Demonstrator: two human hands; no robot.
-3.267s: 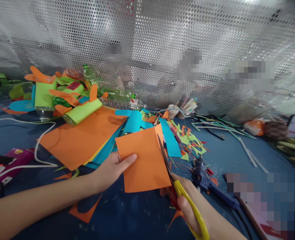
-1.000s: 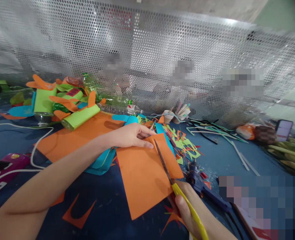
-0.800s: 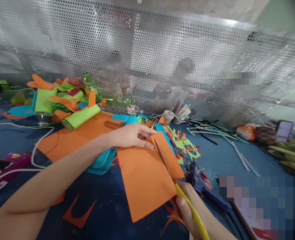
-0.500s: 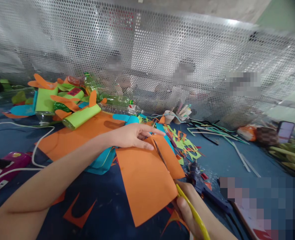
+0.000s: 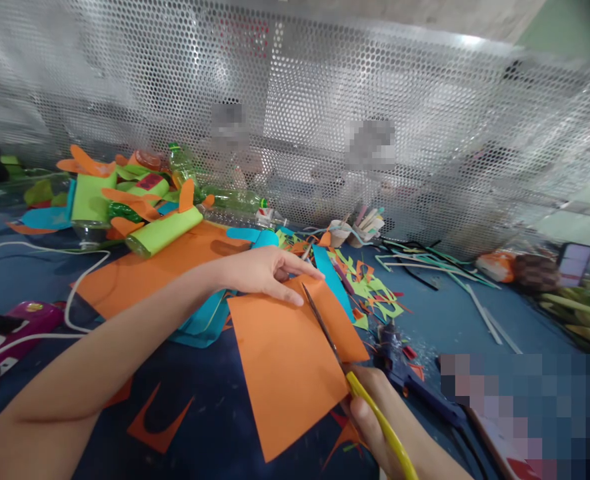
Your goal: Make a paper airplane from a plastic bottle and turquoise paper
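Note:
My right hand (image 5: 369, 403) is closed round the yellow handle (image 5: 382, 420) of a pair of scissors. Their dark blades (image 5: 319, 319) lie across a sheet of orange paper (image 5: 289, 370), on a line between its large left part and a narrower right part. At the far edge of this sheet, my left hand (image 5: 262, 273) grips the paper, thumb on top and index finger stretched towards the blade tips. Its other fingers are partly hidden. Beneath the left wrist lies a folded blue piece (image 5: 207, 323).
Green-wrapped bottles (image 5: 165, 233) with orange paper shapes lie at the back left on another orange sheet (image 5: 105, 283). Paper scraps (image 5: 375, 287) and a blue glue gun (image 5: 415, 387) are right of the sheet. A perforated metal screen (image 5: 295, 113) stands behind, with people beyond it.
The scissors have moved slightly up and left along the paper. The sheet's near corner has shifted a little left and down, and my left fingertips slightly left.

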